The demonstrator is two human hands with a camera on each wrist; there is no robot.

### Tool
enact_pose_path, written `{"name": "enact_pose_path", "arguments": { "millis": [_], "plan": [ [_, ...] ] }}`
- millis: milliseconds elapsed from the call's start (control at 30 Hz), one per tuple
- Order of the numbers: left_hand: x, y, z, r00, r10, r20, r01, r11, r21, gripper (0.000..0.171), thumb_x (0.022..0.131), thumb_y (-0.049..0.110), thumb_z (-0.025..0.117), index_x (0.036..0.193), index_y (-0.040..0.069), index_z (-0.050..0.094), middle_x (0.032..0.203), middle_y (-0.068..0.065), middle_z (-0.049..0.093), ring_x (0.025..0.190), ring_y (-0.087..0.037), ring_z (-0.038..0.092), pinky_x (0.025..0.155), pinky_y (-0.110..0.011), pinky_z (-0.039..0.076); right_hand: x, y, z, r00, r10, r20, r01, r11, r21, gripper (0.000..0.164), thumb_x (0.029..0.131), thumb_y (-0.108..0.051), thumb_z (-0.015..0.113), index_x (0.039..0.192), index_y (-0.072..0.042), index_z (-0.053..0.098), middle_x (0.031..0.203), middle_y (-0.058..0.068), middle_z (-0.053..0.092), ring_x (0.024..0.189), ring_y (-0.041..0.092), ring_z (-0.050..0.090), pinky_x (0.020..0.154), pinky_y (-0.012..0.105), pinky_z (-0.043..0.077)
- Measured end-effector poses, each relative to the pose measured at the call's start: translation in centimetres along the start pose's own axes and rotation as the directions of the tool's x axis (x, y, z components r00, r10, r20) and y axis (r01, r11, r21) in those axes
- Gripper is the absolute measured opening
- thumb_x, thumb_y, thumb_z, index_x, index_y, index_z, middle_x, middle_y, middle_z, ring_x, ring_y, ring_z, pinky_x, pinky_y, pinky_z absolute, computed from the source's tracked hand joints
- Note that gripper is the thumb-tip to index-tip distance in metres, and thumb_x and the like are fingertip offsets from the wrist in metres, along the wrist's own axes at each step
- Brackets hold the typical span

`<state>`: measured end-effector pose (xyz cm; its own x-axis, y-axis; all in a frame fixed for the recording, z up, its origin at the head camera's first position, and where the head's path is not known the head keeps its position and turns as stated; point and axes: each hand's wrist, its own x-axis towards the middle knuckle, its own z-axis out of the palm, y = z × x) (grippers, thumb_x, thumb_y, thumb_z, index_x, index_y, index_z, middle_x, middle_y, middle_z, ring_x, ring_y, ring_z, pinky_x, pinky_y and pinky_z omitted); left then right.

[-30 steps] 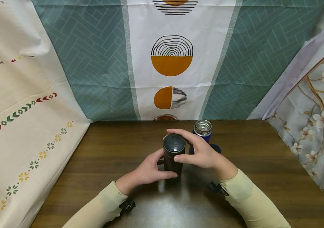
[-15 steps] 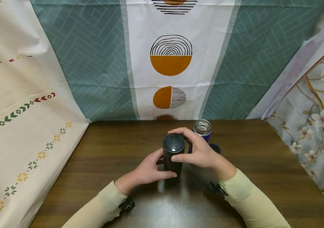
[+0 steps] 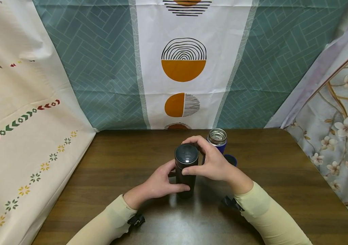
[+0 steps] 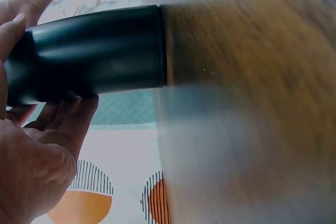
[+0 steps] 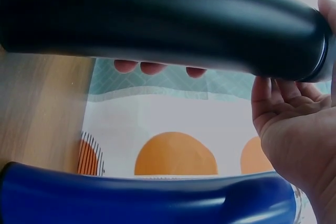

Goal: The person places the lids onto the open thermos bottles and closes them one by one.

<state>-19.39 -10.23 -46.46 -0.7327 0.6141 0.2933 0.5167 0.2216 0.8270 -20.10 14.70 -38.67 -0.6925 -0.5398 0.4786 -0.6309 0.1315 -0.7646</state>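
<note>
A black vacuum flask (image 3: 187, 179) stands upright on the table, its dark round lid (image 3: 186, 153) on top. My left hand (image 3: 157, 182) grips the lower body, thumb across the near side. Around the top, my right hand (image 3: 215, 166) holds the lid, with its thumb at the near side and fingers behind. In the left wrist view, the base of the flask (image 4: 105, 51) meets the wooden surface. Fingertips of the left hand show below the flask (image 5: 173, 30) in the right wrist view, with the right hand (image 5: 304, 140) at the lid end.
Behind my right hand stands a blue flask (image 3: 221, 149) without a lid, its steel mouth showing. A dark blue cap (image 3: 231, 159) lies beside it, partly hidden by the hand. Patterned cloths hang around the wooden table (image 3: 125, 149) at the back and sides.
My right thumb has slid a little left along the lid's near side while the fingers behind shifted slightly right. The left hand and the black flask stay in place.
</note>
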Motion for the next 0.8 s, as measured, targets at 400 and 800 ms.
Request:
{"name": "enact_pose_path", "arguments": {
  "millis": [400,800],
  "plan": [
    [-0.06,0.04,-0.04,1.000,0.011,-0.003,-0.011,1.000,-0.004,0.076,0.091,0.026,0.097,0.156,0.031,0.058,0.148,0.011,0.066,0.136,-0.016,0.064,0.114,-0.050,0.055,0.05,0.13,-0.35,0.994,-0.033,0.109,0.027,0.998,0.059,0.083,0.091,-0.009,0.091,0.163,-0.017,0.051,0.151,0.001,0.066,0.138,0.026,0.064,0.122,0.041,0.045],
    [0.00,-0.22,-0.08,1.000,0.002,0.008,-0.002,1.000,-0.009,0.076,0.091,0.026,0.097,0.155,0.034,0.057,0.146,0.013,0.067,0.135,-0.015,0.065,0.114,-0.050,0.055,-0.03,0.16,-0.16,0.999,-0.040,0.035,0.039,0.998,0.042,0.074,0.088,-0.008,0.094,0.153,-0.012,0.060,0.144,0.003,0.068,0.125,0.026,0.069,0.114,0.041,0.052]
  ]
}}
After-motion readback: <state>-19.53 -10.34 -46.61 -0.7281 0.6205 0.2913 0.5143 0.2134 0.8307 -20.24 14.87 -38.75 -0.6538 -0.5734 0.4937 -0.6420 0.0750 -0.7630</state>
